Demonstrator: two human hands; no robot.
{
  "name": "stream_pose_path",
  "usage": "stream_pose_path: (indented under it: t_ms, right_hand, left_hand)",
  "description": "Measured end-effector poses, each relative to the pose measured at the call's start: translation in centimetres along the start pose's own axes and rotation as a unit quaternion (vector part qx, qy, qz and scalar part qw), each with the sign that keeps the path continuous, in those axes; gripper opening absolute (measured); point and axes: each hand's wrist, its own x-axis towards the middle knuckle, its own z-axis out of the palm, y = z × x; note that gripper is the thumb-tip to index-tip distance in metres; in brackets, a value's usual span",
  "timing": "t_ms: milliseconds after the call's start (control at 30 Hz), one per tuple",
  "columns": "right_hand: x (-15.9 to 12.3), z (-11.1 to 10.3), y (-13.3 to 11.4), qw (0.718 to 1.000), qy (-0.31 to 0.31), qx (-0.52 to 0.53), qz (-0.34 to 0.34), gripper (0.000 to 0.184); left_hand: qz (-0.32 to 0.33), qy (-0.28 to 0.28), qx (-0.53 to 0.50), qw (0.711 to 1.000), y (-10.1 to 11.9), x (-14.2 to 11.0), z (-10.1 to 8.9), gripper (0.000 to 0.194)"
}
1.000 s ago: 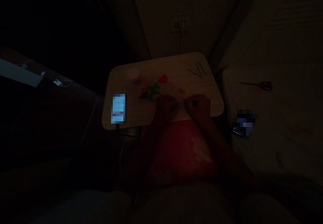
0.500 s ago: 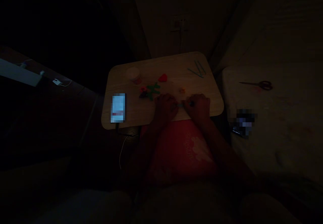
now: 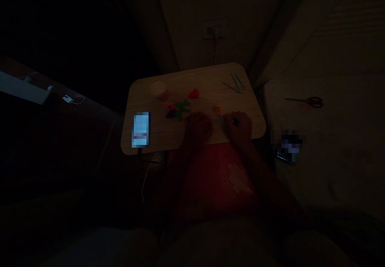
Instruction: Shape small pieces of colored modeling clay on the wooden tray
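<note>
The scene is very dark. My left hand [image 3: 197,127] and my right hand [image 3: 239,125] rest close together on the near edge of a small wooden lap table [image 3: 150,94], both with fingers curled. A thin pale green strip [image 3: 219,121] runs between them; the fingers pinch its ends. Just beyond my left hand lies a green and red pipe-cleaner flower [image 3: 179,109]. A red piece [image 3: 194,94] and a small orange piece [image 3: 216,107] lie further back.
A lit phone [image 3: 140,129] lies at the table's left. A small cup [image 3: 159,90] stands at the back left, several green sticks [image 3: 234,82] at the back right. Scissors [image 3: 306,101] and a second device [image 3: 288,145] lie on the bed at right. A red pillow [image 3: 219,178] supports the table.
My hands have drawn slightly apart, the right one shifting a little to the right, so more of the green strip shows between them.
</note>
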Motion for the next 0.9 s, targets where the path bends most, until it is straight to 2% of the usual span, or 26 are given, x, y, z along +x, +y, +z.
stream_pose_path:
  t_ms: [100,433,600,900]
  right_hand:
    - [0.01,0.19,0.42,1.000,0.019,0.021,-0.008,0.031]
    - [-0.02,0.11,0.29,0.999,0.018,0.032,-0.014,0.031]
    - [0.00,0.10,0.20,0.999,0.015,0.034,-0.008,0.031]
    - [0.01,-0.13,0.01,1.000,0.007,0.016,-0.011,0.034]
  left_hand:
    - [0.009,0.009,-0.002,1.000,0.07,-0.13,-0.07,0.013]
    - [0.032,0.008,0.015,0.999,-0.01,-0.27,-0.05,0.026]
    - [0.045,0.007,0.018,0.999,-0.01,-0.18,-0.14,0.015]
    - [0.011,0.027,-0.065,0.997,-0.74,-0.05,0.42,0.014]
